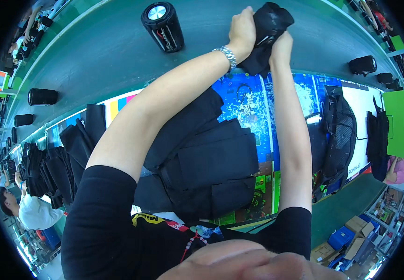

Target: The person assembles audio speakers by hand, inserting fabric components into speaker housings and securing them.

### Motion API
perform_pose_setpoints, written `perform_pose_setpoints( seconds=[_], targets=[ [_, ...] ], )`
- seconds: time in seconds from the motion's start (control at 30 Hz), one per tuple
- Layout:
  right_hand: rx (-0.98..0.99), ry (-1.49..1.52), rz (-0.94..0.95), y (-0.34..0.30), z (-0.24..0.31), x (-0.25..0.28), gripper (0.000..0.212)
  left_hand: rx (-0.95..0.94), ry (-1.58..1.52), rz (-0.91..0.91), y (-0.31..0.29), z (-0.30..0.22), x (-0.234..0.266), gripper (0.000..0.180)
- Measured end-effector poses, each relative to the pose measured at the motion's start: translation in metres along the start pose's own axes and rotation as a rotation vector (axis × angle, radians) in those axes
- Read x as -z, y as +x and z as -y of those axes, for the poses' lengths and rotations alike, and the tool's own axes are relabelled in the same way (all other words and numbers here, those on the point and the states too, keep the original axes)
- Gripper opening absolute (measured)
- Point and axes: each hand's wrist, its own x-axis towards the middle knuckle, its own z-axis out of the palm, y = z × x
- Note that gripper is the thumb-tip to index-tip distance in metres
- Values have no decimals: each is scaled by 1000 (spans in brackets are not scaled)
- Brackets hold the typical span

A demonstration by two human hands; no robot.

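Over the far side of the bench, both my hands are closed on a black cloth pouch (258,60). A bulky rounded dark body sits at its upper end; I cannot tell how far the cloth covers it. My left hand (243,30), with a metal bracelet at the wrist, grips the pouch's left side. My right hand (282,49) grips its right side, lower down. Left of my hands, a black cylindrical speaker (168,35) with a silvery round end stands on the green conveyor belt (202,28). A pile of flat black pouches (216,158) lies between my forearms.
More black speakers sit on the belt, one at the left (42,96) and one at the right (363,65). Black pouches hang in a row at the left (48,172). A black mesh bag (341,128) lies right of my right forearm. Another person (38,212) is at lower left.
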Motion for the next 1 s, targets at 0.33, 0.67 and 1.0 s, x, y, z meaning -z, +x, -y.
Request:
perform_pose_setpoints(
  seconds=[0.33, 0.67, 1.0],
  targets=[
    [-357, -114, 206, 4, 33, 6, 18, -304, 125, 7, 23, 28, 10, 43],
    [-186, 452, 96, -2, 31, -23, 34, -491, -26, 7, -13, -33, 2, 55],
    [-31, -656, 248, 28, -9, 8, 38, -400, 127, -49, 27, 26, -10, 55]
  ],
)
